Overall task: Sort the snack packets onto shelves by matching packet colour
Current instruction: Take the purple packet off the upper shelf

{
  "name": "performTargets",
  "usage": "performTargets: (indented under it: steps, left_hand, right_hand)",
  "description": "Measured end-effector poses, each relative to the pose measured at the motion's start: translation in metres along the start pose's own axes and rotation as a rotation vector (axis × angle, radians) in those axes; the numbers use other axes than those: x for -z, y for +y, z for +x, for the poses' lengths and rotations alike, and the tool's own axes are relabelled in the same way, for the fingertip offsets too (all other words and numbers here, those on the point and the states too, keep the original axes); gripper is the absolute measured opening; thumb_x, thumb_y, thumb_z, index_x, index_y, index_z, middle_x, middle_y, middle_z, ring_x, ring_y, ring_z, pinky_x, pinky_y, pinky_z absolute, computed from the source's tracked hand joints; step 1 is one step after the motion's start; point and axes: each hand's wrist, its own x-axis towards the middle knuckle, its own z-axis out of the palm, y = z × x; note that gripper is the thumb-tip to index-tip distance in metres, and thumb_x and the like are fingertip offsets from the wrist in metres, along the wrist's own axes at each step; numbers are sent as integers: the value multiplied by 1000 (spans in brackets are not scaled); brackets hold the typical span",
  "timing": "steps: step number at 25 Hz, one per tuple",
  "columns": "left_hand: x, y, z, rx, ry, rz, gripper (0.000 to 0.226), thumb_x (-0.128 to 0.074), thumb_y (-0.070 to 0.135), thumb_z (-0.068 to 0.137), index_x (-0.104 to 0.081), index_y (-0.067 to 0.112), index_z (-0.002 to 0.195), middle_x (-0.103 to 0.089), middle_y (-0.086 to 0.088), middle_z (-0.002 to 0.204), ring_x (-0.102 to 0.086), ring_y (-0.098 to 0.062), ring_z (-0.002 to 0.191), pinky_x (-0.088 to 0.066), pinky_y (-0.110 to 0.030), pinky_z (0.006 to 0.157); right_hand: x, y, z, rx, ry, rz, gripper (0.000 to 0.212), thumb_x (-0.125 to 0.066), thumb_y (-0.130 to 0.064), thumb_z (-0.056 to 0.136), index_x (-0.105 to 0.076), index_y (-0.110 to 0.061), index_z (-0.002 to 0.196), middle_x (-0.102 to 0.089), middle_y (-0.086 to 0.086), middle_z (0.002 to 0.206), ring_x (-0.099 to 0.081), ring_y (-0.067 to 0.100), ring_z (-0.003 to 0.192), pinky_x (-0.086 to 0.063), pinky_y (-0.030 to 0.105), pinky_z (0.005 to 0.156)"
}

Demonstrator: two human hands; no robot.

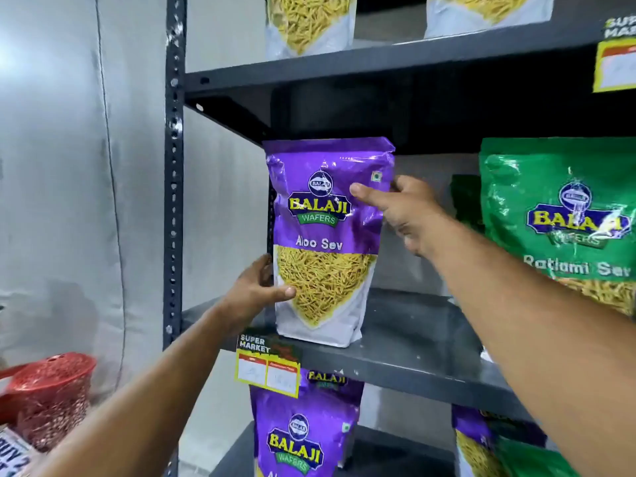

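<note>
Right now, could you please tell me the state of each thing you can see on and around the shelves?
Purple Aloo Sev packet: upright on middle shelf, held by both hands.
Left hand: grip on packet's lower left edge.
Right hand: grip on packet's upper right edge.
Green Ratlami Sev packet: upright, untouched.
Red basket: tilted, contents unclear.

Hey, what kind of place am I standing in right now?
Most likely a supermarket aisle, or a mock-up of one: dark metal shelving stocked with branded snack packets like the purple packet, and a yellow "Super Market" price tag clipped to the shelf edge.
</note>
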Motion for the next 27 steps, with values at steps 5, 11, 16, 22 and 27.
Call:
performTargets:
  steps: [5,11,16,22,27]
  left_hand:
    - [-6,-4,10,81,-210,-172,59,-86,0,49,-70,10,105,-78,-12,103,-73,-28,96,-61,-35,79]
    - [-12,6,5,75,-184,-138,60,-95,8,42,-75,10,98,-79,-12,100,-75,-27,93,-61,-33,76]
    - [-39,44,-33,13,-65,-15,60,-97,24,42,-75,16,98,-80,-5,99,-75,-23,93,-61,-30,77]
    - [-111,71,-147,28,60,-52,69,-100,32,18,-77,25,83,-81,-4,84,-78,-20,79,-61,-25,65]
    - [-171,1,-228,233,87,-123,81,-95,3,13,-78,22,89,-81,-10,79,-77,-20,72,-60,-24,56]
  right_hand:
    - [-11,22,23,-108,-71,253,31,-83,-15,60,-72,-10,88,-78,6,83,-72,25,78,-58,47,79]
    - [-22,6,15,-79,-31,300,14,-76,-8,71,-70,-11,84,-74,8,77,-70,28,72,-59,52,73]
    - [-13,-36,-20,-12,-130,313,10,-73,-6,74,-70,-8,84,-75,10,77,-70,32,79,-56,57,79]
    - [32,-62,-114,3,-276,337,14,-69,-2,77,-67,-4,91,-73,12,80,-71,28,74,-59,45,73]
    - [72,0,-201,-106,-286,276,13,-70,-6,72,-72,-9,84,-75,3,77,-69,19,71,-59,36,73]
